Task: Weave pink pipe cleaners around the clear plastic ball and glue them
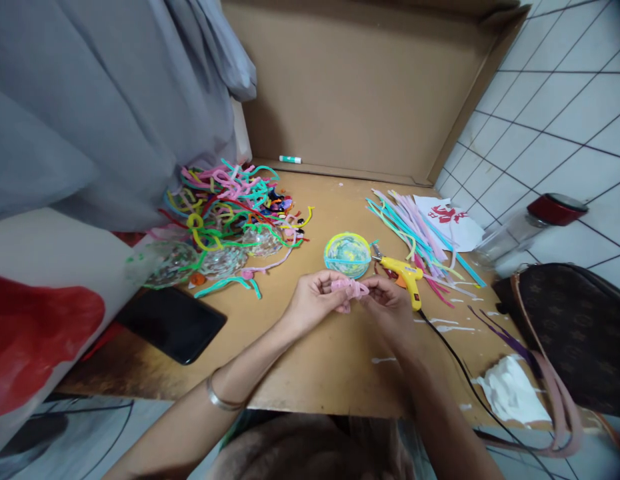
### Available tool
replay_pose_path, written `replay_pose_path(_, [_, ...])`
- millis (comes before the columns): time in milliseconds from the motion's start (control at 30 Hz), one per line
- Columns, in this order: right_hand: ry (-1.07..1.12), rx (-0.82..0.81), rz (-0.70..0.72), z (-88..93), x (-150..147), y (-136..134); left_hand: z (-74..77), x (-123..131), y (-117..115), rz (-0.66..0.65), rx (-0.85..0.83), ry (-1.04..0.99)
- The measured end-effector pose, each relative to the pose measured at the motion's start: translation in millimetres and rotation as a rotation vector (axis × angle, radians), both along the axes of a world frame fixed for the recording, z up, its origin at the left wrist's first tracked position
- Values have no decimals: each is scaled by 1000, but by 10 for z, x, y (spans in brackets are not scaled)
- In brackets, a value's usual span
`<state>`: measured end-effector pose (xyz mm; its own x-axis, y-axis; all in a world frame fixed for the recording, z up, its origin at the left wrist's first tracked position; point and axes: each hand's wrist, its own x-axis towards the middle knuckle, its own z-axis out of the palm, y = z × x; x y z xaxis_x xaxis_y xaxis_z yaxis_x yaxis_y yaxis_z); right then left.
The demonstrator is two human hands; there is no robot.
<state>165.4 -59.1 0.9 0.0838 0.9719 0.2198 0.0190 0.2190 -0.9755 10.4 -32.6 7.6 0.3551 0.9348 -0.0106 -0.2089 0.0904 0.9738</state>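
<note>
Left fingers (326, 280): closed together around a soft pink coil of fuzzy craft stem (344, 287), pressed from the near side by the thumb.
Right fingers (374, 285): pinched on the right-hand end of the same coil.
Pink coil: held between left hand (313, 298) and right hand (390, 303), over the middle of the brown wooden tabletop (310, 373).
Left wrist: ringed by a plain silver metal bangle (221, 397).
Round disc: lying just beyond the hands, mottled green and white, edged in yellow and turquoise (347, 247).
Glue gun: yellow plastic (401, 268), lying just beside the right hand, nozzle toward the disc, trailing a black cord (453, 350) to the near edge.
Straight stems: spread beyond the glue gun in pink, turquoise and pale yellow (423, 227), next to a white paper with red markings (450, 223).
Tangle: heaped at left in many colours (230, 193), behind clear domed pieces (217, 259).
Phone: black and flat (173, 323), near those domes.
Far edge: lined by a tall brown cardboard panel (360, 87), with a small teal-and-white tube (290, 159) at its foot.
Right edge: crowded with a clear bottle with a dark red lid (557, 208), a brown patterned bag (570, 327) and a crumpled white tissue (513, 393).
</note>
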Motion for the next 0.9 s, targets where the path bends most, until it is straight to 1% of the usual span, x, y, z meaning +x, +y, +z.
replay_pose_path(233, [0, 53, -67, 16, 67, 36, 25, -50, 3, -124, -67, 9])
replay_pose_path(300, [-70, 115, -77, 25, 66, 26, 16, -54, 5, -168, -91, 3])
replay_pose_path(367, [-176, 200, -83, 43, 52, 11, -1, -50, 7, -186, -108, 1])
replay_pose_path(500, [-335, 337, -85, 66, 21, -8, -20, -29, 7, -172, -116, 6])
replay_pose_path(633, [-461, 435, -122, 1, 15, -15, 14, -8, -11, -161, -127, 32])
replay_pose_path(800, [-615, 478, -170, -93, 7, -34, 52, 11, -36, -112, -135, 23])
replay_pose_path(900, [-599, 467, -193, -68, -25, -43, 47, 6, -36, -113, -120, 10])
